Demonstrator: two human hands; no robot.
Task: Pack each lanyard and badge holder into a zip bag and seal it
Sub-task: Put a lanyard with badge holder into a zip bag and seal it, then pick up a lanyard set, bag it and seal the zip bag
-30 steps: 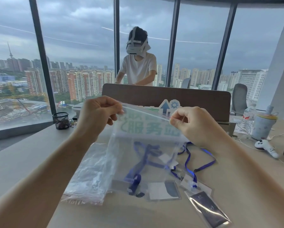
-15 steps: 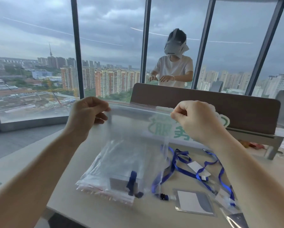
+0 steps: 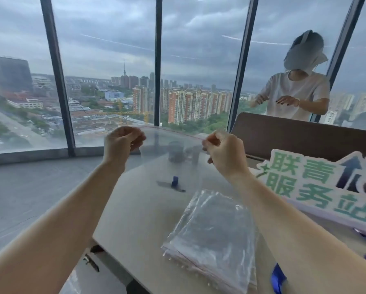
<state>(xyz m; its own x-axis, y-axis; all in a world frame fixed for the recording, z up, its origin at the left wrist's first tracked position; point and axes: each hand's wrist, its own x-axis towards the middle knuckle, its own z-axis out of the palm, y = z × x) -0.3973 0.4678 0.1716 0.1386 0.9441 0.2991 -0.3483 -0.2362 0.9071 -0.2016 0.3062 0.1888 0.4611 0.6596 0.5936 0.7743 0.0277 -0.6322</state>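
Note:
I hold a clear zip bag (image 3: 167, 166) up in the air over the table's left end. My left hand (image 3: 122, 143) pinches its top left corner and my right hand (image 3: 224, 151) pinches its top right corner, along the red zip strip. Low inside the bag hang a badge holder and a short piece of blue lanyard (image 3: 174, 181). Scraps of loose blue lanyard (image 3: 278, 277) show on the table under my right forearm; the rest of them is hidden or out of frame.
A stack of empty zip bags (image 3: 213, 236) lies on the beige table (image 3: 135, 219). A white and green sign (image 3: 317, 185) lies to the right. A brown desk divider (image 3: 294, 136) stands behind, with a person in a headset beyond it. The table's left corner and edge are near.
My view has swung to the left and both hands have carried the bag leftward past the stack of bags. The loose lanyards and badge holders have slid out of sight on the right.

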